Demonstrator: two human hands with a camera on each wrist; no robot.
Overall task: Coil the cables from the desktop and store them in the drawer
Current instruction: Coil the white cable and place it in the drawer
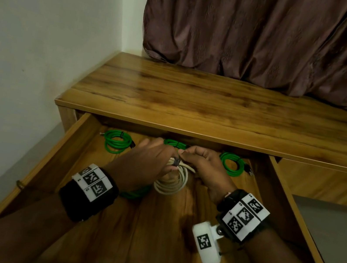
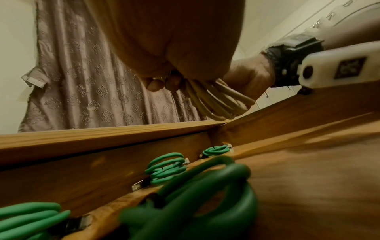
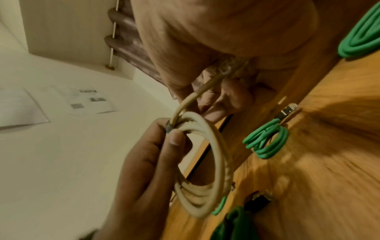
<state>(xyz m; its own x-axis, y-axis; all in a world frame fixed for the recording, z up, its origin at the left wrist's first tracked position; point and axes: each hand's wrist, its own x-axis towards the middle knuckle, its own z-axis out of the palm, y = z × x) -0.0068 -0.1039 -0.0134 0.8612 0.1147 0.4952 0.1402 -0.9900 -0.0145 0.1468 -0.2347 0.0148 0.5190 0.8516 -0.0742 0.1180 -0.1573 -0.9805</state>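
Nearly done: worktop (image 1: pixel 218 102) bare, four green coils (image 1: pixel 117 142) in the drawer (image 1: pixel 72 151), left hand (image 1: pixel 152 157) and right hand (image 1: pixel 206 164) both gripping the beige coil (image 1: pixel 173 184) above it, binding unfinished.

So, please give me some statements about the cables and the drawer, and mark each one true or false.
1. Both hands hold the white cable. True.
2. The white cable is lying flat on the desktop. False: it is held over the open drawer.
3. Green cables lie coiled in the drawer. True.
4. The drawer is closed. False: it is pulled out.
5. The left hand is free. False: it pinches the white coil.
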